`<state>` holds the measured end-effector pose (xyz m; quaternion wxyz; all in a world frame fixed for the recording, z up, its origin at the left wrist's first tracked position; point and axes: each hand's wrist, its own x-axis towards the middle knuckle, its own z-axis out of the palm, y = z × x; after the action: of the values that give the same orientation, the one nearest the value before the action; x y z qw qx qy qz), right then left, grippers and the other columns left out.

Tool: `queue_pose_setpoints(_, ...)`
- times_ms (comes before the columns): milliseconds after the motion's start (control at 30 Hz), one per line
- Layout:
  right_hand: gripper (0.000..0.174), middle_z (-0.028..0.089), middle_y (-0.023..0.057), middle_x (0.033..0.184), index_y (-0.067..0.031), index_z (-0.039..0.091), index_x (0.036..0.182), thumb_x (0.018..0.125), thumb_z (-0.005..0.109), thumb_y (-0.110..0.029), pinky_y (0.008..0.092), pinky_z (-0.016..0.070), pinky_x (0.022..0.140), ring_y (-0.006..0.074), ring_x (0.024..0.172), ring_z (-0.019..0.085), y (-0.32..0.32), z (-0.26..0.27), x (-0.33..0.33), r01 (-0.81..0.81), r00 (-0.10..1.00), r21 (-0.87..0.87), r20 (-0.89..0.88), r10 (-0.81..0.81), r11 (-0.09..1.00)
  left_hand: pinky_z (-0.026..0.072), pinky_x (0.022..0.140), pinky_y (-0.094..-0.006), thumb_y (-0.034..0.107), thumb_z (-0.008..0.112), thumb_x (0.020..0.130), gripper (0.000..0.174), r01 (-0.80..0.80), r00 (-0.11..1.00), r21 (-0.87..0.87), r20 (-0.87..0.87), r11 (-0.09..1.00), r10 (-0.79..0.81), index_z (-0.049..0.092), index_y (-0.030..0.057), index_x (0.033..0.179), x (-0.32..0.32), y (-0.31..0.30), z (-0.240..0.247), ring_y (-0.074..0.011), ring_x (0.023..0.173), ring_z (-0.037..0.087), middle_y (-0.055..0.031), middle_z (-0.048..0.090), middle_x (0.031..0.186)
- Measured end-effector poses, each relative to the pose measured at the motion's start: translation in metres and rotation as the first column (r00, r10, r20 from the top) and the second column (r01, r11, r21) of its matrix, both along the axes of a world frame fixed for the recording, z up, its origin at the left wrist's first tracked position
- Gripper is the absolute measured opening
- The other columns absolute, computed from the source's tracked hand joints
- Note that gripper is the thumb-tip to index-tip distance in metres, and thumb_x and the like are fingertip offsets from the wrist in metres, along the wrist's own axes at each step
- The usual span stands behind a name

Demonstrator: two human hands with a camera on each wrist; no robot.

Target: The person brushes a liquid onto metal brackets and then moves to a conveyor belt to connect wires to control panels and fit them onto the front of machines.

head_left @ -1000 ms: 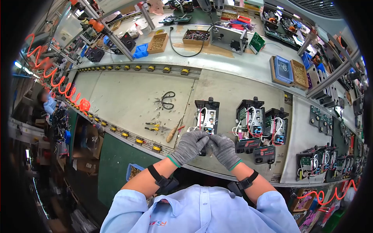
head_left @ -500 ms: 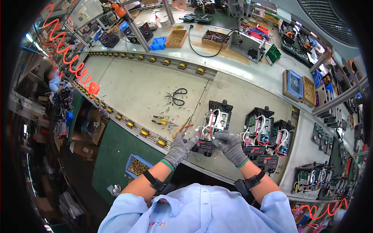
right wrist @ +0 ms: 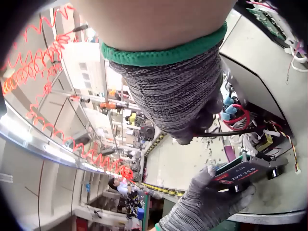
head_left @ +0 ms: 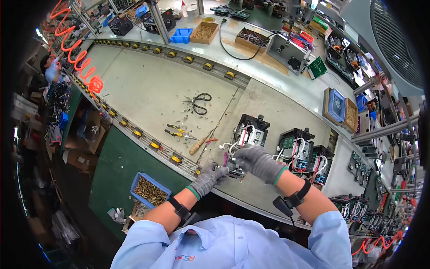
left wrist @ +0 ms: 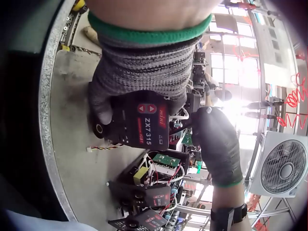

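Observation:
At the bench's near edge, my gloved left hand (head_left: 207, 178) grips a black front panel (left wrist: 144, 126) marked ZX7 315, its thumb and fingers at the panel's sides. The panel is tilted at the near end of an opened electronic unit (head_left: 252, 129) with white and red wires. Over that end is my gloved right hand (head_left: 260, 162), fingers curled. In the right wrist view a thin black wire (right wrist: 226, 134) runs from its pinched fingertips to the unit; the fingertips are partly hidden. A purple strip (head_left: 225, 158) stands beside the panel.
Two similar opened units (head_left: 295, 148) stand to the right. Left lie black scissors (head_left: 198, 104), yellow-handled pliers (head_left: 179, 131) and a wooden-handled tool (head_left: 200, 143) among scraps. A blue tray of screws (head_left: 150, 189) sits at lower left. A roller rail (head_left: 154, 144) edges the bench.
My left hand has gone from beside the front panel to gripping it, and the panel has tipped up. My right hand has moved over the unit's near end. The head view has shifted.

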<state>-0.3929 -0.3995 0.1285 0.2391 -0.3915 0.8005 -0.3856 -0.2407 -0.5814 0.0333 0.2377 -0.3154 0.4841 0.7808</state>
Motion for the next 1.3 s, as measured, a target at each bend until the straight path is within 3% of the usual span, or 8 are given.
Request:
queue_pose_setpoints(67,0.014,0.069,0.016,0.087,-0.0079,0.074,0.093,0.082,0.07,-0.015,0.0429,0.0569,0.075,0.0374,0.082,0.069,-0.022,-0.012,-0.007,-0.25,0.851,0.391,-0.348,0.393,0.886,0.0591,0.082,-0.0356,0.036,0.08,0.086,0.062,0.012,1.0,-0.012,-0.005,1.0,-0.013,0.053,0.0028,0.131,0.005,-0.005,-0.005,-0.017,0.095,0.065,-0.0084,0.063,0.11)
queue_pose_setpoints(100,0.017,0.067,0.0089,0.088,-0.0121,0.076,0.088,0.075,0.073,-0.024,0.0437,0.0548,0.076,0.0271,0.092,0.069,-0.036,-0.018,-0.002,-0.217,0.797,0.466,-0.423,0.432,0.858,0.0586,0.083,-0.034,0.036,0.081,0.086,0.067,0.073,0.993,-0.103,-0.082,0.992,-0.081,0.05,0.0008,0.134,0.008,-0.007,-0.01,-0.0164,0.096,0.065,-0.0087,0.062,0.112)
queue_pose_setpoints(233,0.016,0.069,0.0069,0.09,-0.0157,0.078,0.082,0.075,0.071,-0.028,0.0413,0.0482,0.091,0.0271,0.107,0.063,-0.065,-0.028,0.007,-0.403,0.619,0.608,-0.369,0.693,0.684,0.0509,0.098,-0.033,0.031,0.086,0.078,0.085,0.111,0.95,-0.301,-0.248,0.947,-0.19,0.043,-0.0034,0.144,0.019,-0.011,-0.027,-0.0194,0.113,0.059,-0.0116,0.058,0.127)
queue_pose_setpoints(367,0.015,0.072,0.005,0.084,-0.0121,0.078,0.084,0.076,0.07,-0.022,0.0408,0.0502,0.081,0.0287,0.094,0.068,-0.07,-0.053,0.011,-0.446,0.45,0.633,-0.452,0.77,0.632,0.0422,0.109,-0.0352,0.028,0.086,0.074,0.094,0.036,0.959,-0.226,-0.265,0.973,-0.097,0.038,-0.0042,0.148,0.03,-0.01,-0.03,-0.0227,0.127,0.051,-0.0136,0.053,0.136)
queue_pose_setpoints(600,0.016,0.071,0.0132,0.08,-0.0052,0.073,0.087,0.083,0.066,-0.018,0.0443,0.0555,0.067,0.03,0.079,0.072,-0.055,-0.055,0.024,-0.43,0.731,0.584,-0.222,0.645,0.688,0.0431,0.108,-0.0348,0.032,0.084,0.068,0.1,0.03,0.954,-0.24,-0.283,0.97,-0.1,0.038,-0.0066,0.148,0.026,-0.009,-0.018,-0.0239,0.127,0.051,-0.0159,0.051,0.136)
queue_pose_setpoints(800,0.021,0.07,0.0158,0.078,0.0002,0.065,0.101,0.086,0.064,-0.014,0.0448,0.0561,0.065,0.0328,0.075,0.072,-0.054,-0.058,0.02,-0.448,0.742,0.588,-0.175,0.647,0.673,0.0427,0.109,-0.0351,0.03,0.083,0.069,0.095,0.041,0.956,-0.234,-0.273,0.971,-0.106,0.04,-0.0048,0.146,0.03,-0.009,-0.024,-0.0236,0.126,0.051,-0.0143,0.052,0.136)
queue_pose_setpoints(1000,0.016,0.065,0.0096,0.086,-0.0152,0.072,0.101,0.089,0.063,-0.02,0.0439,0.0563,0.069,0.0291,0.08,0.071,-0.044,-0.071,0.019,-0.501,0.703,0.5,-0.242,0.669,0.707,0.042,0.11,-0.0356,0.028,0.083,0.07,0.097,-0.003,0.956,-0.16,-0.291,0.987,-0.044,0.037,-0.0056,0.148,0.031,-0.008,-0.013,-0.0235,0.127,0.051,-0.0147,0.051,0.136)
queue_pose_setpoints(1300,0.016,0.064,0.0138,0.071,-0.0017,0.063,0.093,0.085,0.062,-0.015,0.047,0.0549,0.061,0.0351,0.068,0.069,-0.035,-0.085,0.022,-0.524,0.716,0.258,-0.383,0.584,0.812,0.0422,0.109,-0.0352,0.022,0.081,0.072,0.093,-0.047,0.96,-0.14,-0.281,0.989,0.006,0.036,-0.0053,0.149,0.032,-0.006,-0.017,-0.0234,0.127,0.051,-0.0146,0.051,0.136)
